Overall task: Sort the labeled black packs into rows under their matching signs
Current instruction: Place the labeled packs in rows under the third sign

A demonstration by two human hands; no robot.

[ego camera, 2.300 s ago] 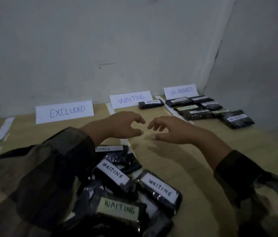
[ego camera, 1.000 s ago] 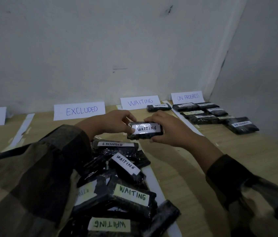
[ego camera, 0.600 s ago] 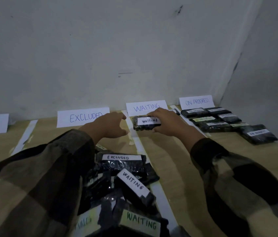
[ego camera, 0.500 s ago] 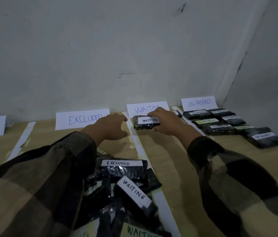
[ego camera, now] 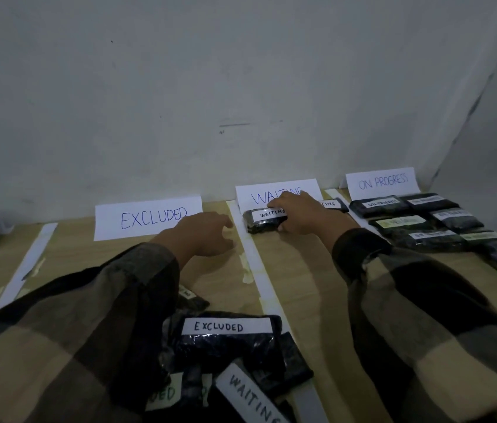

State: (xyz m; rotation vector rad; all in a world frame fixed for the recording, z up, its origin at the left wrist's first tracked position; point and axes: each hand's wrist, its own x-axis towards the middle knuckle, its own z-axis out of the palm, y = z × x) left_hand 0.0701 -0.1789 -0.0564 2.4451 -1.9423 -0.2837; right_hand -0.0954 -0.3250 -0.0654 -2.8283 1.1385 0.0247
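Nearest: the unsorted pile (ego camera: 241,370) at bottom centre, with an EXCLUDED pack (ego camera: 225,340) on top, long axis left-right, partly under the left sleeve. Further out, the left hand (ego camera: 201,236) is low over the table (ego camera: 302,285), just below the EXCLUDED sign (ego camera: 149,218), fingers loosely curled, nothing in it. The right hand (ego camera: 302,218) reaches beyond — it grasps the right end of a WAITING pack (ego camera: 264,219), fingers over the far edge, thumb at the near edge. That pack lies flat on the table at the foot of the WAITING sign (ego camera: 274,193); can't tell if they touch. Its long axis runs left-right along the sign, and its body sticks out leftward from the palm. A second WAITING pack (ego camera: 332,204) lies just right of the hand, mostly hidden by it. Judgement: the pack looks placed — letting go comes next, and the hand should draw straight back, since going sideways risks nudging the neighbour. The left hand is nearer the pile.
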